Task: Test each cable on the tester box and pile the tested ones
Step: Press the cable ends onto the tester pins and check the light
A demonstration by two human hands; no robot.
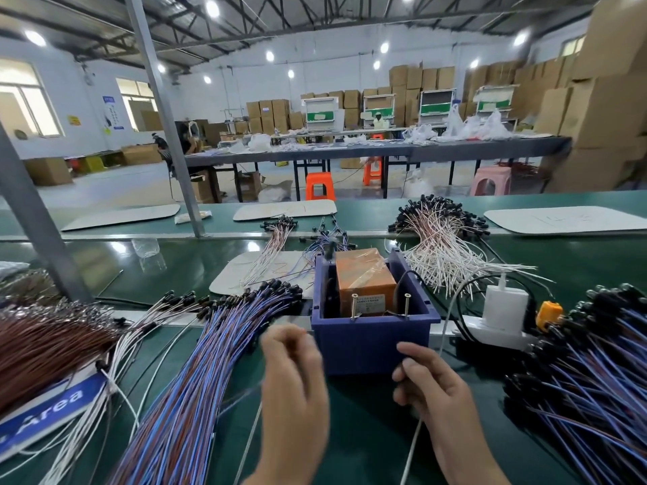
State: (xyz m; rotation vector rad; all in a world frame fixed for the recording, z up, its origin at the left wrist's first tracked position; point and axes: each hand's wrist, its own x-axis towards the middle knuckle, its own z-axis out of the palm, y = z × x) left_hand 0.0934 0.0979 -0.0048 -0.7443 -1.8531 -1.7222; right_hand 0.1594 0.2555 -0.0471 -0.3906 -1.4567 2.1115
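Curled fingers (410, 352) of the right hand (434, 390) and blurred left hand (294, 376), grip impossible to tell, hover just before the dark blue plastic tester box (367, 348), beside heaped blue-and-brown wire cables (196, 372).

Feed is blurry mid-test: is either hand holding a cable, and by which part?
Left hand seems to pinch a thin cable; where along it is blurred. Right hand: cannot tell.

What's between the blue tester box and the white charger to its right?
In the head view, a black lead and a pale lead cross the gap between the tester box and the charger; no test cables lie there.
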